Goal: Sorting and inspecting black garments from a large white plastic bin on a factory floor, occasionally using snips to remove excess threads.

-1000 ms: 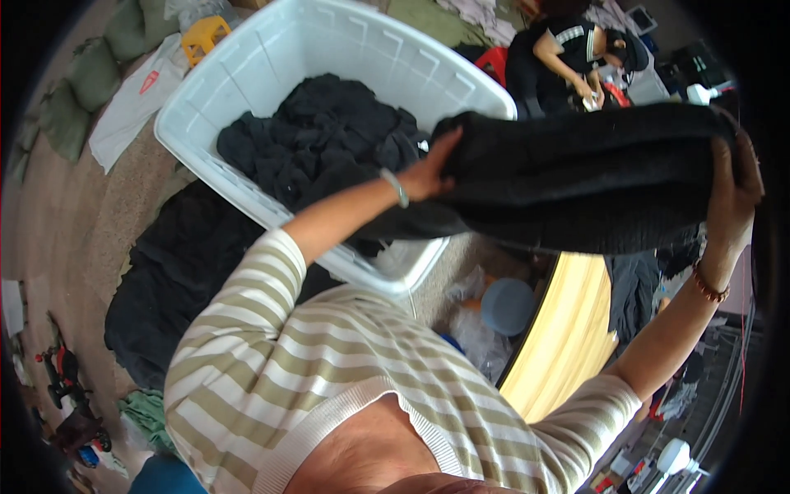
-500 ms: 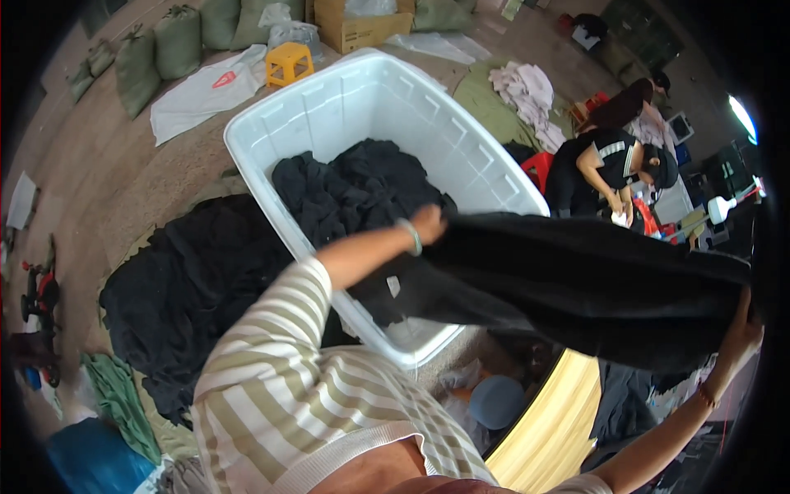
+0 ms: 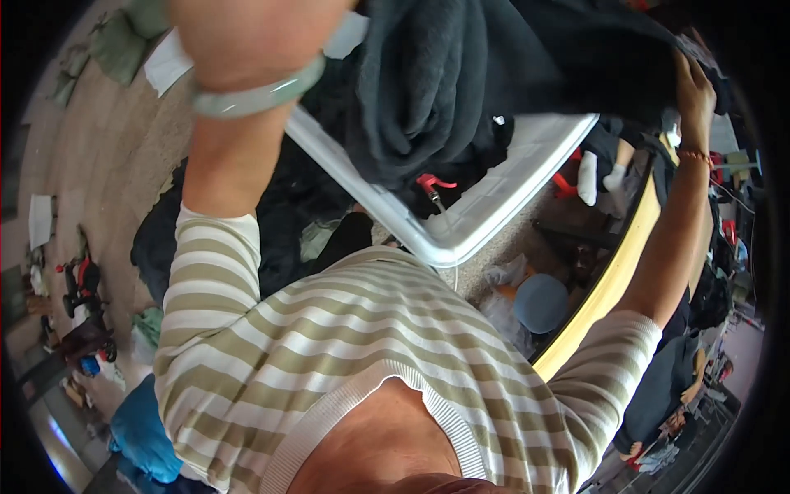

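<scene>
Right hand (image 3: 695,95) clamped on cloth (image 3: 559,62) at 2 o'clock, left hand (image 3: 259,41) at 11 (super blurry, can't tell its grip), tub (image 3: 440,245) around 1.

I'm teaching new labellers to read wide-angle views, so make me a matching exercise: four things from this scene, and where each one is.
Column 1
1. Pale green, smooth ring-shaped bangle
2. Large, soft black cloth
3. Small red-handled tool
4. Blue-grey, round-topped object

Column 2
A. Close to the near corner of the white plastic tub
B. Just left of the long, pale wooden surface
C. Worn next to the left hand
D. Held at one end by the right hand

Right pairs: 1-C, 2-D, 3-A, 4-B
</scene>
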Demonstrator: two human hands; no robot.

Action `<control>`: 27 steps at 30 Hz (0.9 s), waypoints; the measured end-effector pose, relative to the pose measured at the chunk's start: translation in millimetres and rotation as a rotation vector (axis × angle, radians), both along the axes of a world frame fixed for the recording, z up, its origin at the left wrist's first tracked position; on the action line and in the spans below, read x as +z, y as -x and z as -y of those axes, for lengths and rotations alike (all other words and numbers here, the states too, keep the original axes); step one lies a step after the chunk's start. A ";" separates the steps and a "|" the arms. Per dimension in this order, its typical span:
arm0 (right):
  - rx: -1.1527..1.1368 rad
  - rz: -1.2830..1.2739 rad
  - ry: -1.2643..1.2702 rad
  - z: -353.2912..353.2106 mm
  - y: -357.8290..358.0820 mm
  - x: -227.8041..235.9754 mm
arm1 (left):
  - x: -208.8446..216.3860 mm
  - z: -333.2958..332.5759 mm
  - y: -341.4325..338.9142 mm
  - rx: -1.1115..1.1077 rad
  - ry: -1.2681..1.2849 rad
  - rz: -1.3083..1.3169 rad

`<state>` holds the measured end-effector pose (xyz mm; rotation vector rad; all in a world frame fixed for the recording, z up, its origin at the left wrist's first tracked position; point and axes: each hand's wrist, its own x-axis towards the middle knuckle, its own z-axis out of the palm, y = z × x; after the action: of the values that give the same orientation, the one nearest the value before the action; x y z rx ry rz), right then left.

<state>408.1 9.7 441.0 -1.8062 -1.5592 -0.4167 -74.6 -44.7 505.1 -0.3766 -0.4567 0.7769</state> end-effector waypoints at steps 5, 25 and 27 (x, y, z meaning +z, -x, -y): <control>0.344 0.036 0.305 -38.9 92.1 -97.5 | -61.8 4.3 126.1 0.699 -0.534 -0.915; 0.983 -0.288 1.210 63.0 362.2 -381.2 | -345.0 130.2 339.8 0.276 0.798 -2.462; 0.988 -0.295 1.209 61.5 360.1 -379.6 | -350.7 126.5 345.7 0.241 0.779 -2.460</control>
<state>48.0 -51.8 61.3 -1.3480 -2.3986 1.4370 -420.2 -171.3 154.4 0.1452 2.1688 1.0570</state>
